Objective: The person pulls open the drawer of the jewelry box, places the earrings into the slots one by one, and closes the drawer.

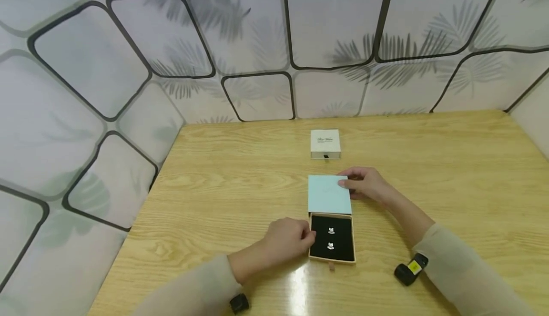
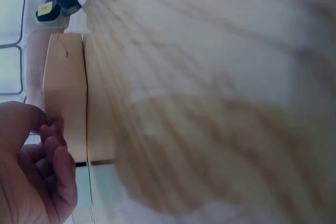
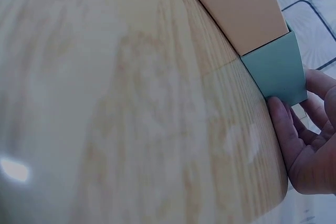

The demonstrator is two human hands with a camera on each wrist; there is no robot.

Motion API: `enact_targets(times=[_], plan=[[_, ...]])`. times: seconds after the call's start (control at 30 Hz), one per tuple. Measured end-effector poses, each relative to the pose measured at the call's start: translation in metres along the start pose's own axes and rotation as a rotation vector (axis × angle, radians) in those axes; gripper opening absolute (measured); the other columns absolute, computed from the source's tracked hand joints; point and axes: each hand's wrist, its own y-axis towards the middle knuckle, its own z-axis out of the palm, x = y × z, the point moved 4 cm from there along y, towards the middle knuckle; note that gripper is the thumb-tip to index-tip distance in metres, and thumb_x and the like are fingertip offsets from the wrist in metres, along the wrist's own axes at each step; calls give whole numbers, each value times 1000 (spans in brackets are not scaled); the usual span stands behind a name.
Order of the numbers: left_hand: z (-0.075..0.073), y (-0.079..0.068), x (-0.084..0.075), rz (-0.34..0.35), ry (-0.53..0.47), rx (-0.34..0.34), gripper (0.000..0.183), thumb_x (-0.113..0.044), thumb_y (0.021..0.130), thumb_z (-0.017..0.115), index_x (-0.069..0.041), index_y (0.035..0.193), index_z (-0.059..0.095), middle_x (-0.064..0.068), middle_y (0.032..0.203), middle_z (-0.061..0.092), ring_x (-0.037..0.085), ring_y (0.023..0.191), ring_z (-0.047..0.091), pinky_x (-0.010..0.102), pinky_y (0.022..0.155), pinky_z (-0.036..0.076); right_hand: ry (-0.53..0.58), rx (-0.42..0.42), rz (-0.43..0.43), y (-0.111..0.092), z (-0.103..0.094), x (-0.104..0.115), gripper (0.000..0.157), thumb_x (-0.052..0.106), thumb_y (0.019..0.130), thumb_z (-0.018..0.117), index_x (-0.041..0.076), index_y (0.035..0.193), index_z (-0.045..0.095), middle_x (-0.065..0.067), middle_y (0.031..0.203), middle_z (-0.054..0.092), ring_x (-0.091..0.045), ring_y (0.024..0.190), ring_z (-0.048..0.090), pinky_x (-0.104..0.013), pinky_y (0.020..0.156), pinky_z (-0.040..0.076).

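Note:
On the table lies a jewelry box with a light blue sleeve (image 1: 329, 194) and a slid-out drawer (image 1: 332, 260) lined in black. Two small silver earrings, the far earring (image 1: 331, 230) and the near earring (image 1: 330, 246), sit on the lining. My right hand (image 1: 364, 184) grips the sleeve at its far right corner, thumb on top; in the right wrist view its fingers (image 3: 286, 129) are round the sleeve's end. My left hand (image 1: 288, 239) pinches the drawer's left wall with curled fingers. The left wrist view shows its fingertips (image 2: 56, 128) against the tan wall.
A small white box (image 1: 325, 143) with printed lettering stands farther back, behind the blue sleeve. The wooden table (image 1: 223, 173) meets a patterned wall (image 1: 257, 44) at the back and left. Dark wrist devices are strapped below both sleeves.

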Motion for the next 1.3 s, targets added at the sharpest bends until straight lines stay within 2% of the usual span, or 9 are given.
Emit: enact_targets(times=[0.27,0.4,0.6,0.73,0.87,0.93,1.07,1.23,1.3], plan=[[3,1,1,40,104,-110,34,-20,84,56,-20,54,40,-14,48,29,2,44,31,19,40,25,-3,-7,7,2,1,-1,50,27,87,70,-4,123,57,-5,94,58,-11,82,59,-29,73,57],[2,3,0,66,110,-138,33,-18,83,56,-20,54,40,-13,48,27,2,44,28,17,39,25,5,-8,4,2,0,-1,50,26,87,70,-4,123,56,-6,95,58,-12,83,60,-29,74,57],[5,7,2,70,70,-124,34,-18,86,54,-19,55,40,-12,49,29,2,45,29,16,40,26,17,-3,-10,1,0,-2,48,24,87,69,-6,123,56,-5,94,58,-11,82,60,-30,73,57],[5,9,5,49,105,-123,38,-24,93,53,-18,57,42,-12,49,30,2,43,31,17,39,25,38,2,-13,1,0,-2,47,21,87,69,-7,122,55,-5,92,58,-11,82,61,-30,73,57],[2,2,6,8,127,-54,45,-38,98,46,-20,57,46,-12,47,34,3,41,34,19,37,27,39,7,-13,1,2,-2,47,21,88,69,-7,122,55,-6,93,58,-12,82,61,-31,74,57],[0,-5,6,-24,78,-3,46,-42,98,45,-21,57,48,-12,47,36,3,41,35,19,38,29,32,9,-13,1,2,-2,47,21,88,69,-7,122,55,-6,94,58,-13,82,61,-31,74,57],[-1,-19,6,-84,-142,83,43,-41,95,52,-20,58,54,-13,47,40,1,44,37,18,43,33,13,12,-12,0,3,-1,49,25,87,69,-6,123,55,-6,94,58,-12,83,60,-30,74,57],[2,-26,6,-138,-313,123,35,-40,88,61,-18,60,61,-13,51,50,1,50,42,17,50,38,2,2,-11,0,1,-2,49,25,87,69,-6,123,55,-5,93,57,-11,83,59,-29,74,57],[6,-28,7,-174,-442,150,33,-35,87,63,-14,62,64,-10,52,56,1,50,48,17,50,43,13,7,-11,0,2,-3,49,24,88,69,-6,123,55,-5,93,57,-12,83,60,-29,74,57]])
